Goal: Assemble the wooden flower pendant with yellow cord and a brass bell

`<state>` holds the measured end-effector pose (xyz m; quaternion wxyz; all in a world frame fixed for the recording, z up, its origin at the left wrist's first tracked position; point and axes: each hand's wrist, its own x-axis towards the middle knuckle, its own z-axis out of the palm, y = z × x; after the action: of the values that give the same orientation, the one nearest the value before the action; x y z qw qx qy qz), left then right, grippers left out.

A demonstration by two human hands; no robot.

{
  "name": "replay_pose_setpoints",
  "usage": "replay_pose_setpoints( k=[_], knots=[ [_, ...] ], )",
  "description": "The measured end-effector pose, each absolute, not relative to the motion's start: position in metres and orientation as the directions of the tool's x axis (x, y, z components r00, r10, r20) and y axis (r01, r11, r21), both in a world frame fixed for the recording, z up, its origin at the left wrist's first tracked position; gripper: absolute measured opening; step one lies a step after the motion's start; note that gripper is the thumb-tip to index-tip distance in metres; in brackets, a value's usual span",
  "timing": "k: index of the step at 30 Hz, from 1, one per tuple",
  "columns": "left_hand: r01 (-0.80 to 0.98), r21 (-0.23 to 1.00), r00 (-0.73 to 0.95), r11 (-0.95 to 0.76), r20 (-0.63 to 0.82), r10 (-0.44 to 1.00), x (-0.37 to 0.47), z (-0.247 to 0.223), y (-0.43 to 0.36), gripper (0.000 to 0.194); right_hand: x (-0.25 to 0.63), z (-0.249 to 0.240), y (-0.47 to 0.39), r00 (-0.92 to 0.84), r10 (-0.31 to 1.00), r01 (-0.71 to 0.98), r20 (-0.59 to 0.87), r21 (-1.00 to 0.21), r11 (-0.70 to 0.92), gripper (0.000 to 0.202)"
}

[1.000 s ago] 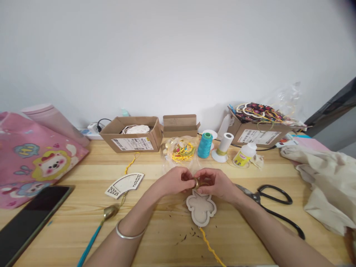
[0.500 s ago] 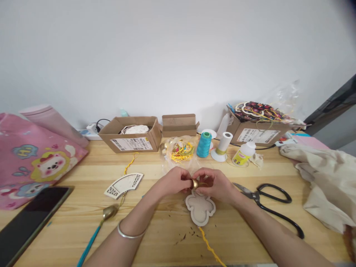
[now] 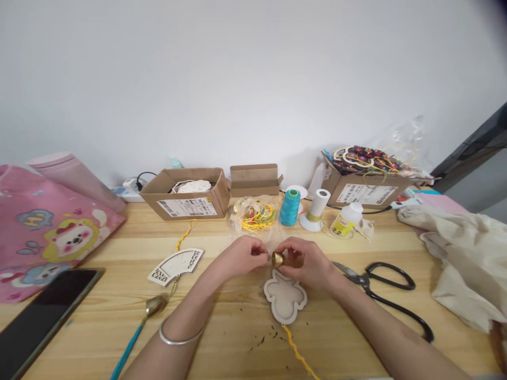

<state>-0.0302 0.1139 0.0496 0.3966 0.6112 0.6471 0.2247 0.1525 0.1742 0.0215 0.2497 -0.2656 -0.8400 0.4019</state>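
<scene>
While my right hand (image 3: 309, 262) grips a brass bell (image 3: 278, 259) by its narrow end, my left hand (image 3: 246, 257) works just beside the bell's open mouth, thumb and fingertips pinched together; I cannot tell whether a thread runs between them. The bell sits tilted on its side in my fingers, above the far tip of a pale flower-shaped piece (image 3: 285, 300), whose yellow cord (image 3: 295, 349) trails to the near edge of the wooden table (image 3: 222, 343). I judge the step in hand to be fixing the bell to that piece, with the tie not yet secured. The next move, as I read it, calls for a steady right-hand hold and a fine left-hand pinch at the mouth. Toward the left edge, a fan-shaped piece (image 3: 176, 266) lies strung with a second bell (image 3: 155, 305) and a teal tassel (image 3: 129, 348); toward the right edge, black-handled scissors (image 3: 365, 280) lie spread.
</scene>
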Motion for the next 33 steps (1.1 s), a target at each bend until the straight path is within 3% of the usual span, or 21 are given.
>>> replay_pose_setpoints(
  k=[10, 14, 18, 26, 28, 30, 33],
  knots=[
    [0.189, 0.971, 0.039, 0.146, -0.156, 0.987, -0.027, 0.066, 0.112, 0.013, 0.153, 0.03, 0.174, -0.75, 0.659, 0.209, 0.057, -0.925, 0.318, 0.025],
    [0.157, 0.984, 0.053, 0.08, -0.089, 0.995, -0.021, 0.066, 0.111, 0.014, 0.155, 0.038, 0.173, -0.812, 0.571, 0.081, 0.12, -0.946, 0.313, 0.024],
    [0.181, 0.982, 0.051, 0.047, -0.057, 0.997, -0.015, 0.063, 0.112, 0.015, 0.153, 0.037, 0.172, -0.769, 0.608, 0.002, 0.199, -0.949, 0.314, 0.016],
    [0.188, 0.982, 0.025, 0.02, -0.025, 0.999, -0.01, 0.052, 0.117, 0.014, 0.147, 0.029, 0.17, -0.69, 0.724, 0.075, -0.013, -0.996, 0.053, 0.027],
    [0.102, 0.994, 0.089, 0.028, -0.037, 0.995, -0.009, 0.045, 0.118, 0.022, 0.147, 0.027, 0.173, -0.618, 0.786, 0.066, -0.029, -0.998, 0.015, 0.028],
    [0.029, 0.999, 0.2, 0.039, -0.045, 0.979, -0.008, 0.039, 0.119, 0.043, 0.147, 0.026, 0.177, -0.544, 0.838, 0.03, -0.038, -0.999, -0.026, 0.03],
    [0.061, 0.997, 0.271, 0.055, -0.069, 0.96, -0.004, 0.034, 0.12, 0.055, 0.147, 0.024, 0.181, -0.47, 0.881, -0.036, -0.062, -0.995, -0.089, 0.033]
  ],
)
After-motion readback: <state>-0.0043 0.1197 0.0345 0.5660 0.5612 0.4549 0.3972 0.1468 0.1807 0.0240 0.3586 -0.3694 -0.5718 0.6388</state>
